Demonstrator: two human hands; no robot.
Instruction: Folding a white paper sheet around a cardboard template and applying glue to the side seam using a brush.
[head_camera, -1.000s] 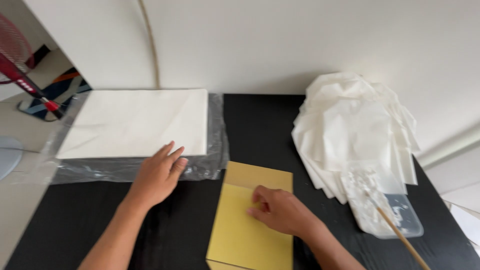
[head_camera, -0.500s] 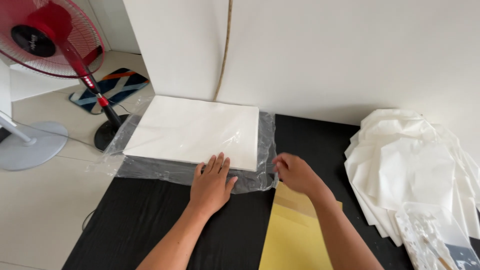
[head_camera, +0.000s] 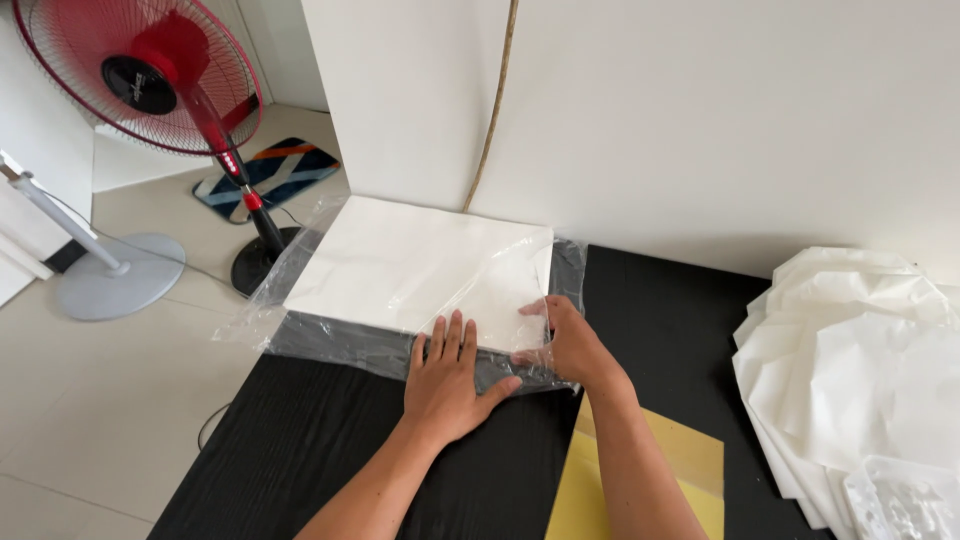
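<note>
Pressing hands flat on wrapped paper stack.

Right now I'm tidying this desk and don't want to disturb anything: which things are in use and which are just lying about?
In use:
- stack of white paper
- clear plastic wrap around it
- left hand and right hand, both on the wrap

Lying about:
- yellow sheet
- pile of white folded paper
- red fan

One paper stack, one yellow sheet, one fan, two hands.
</note>
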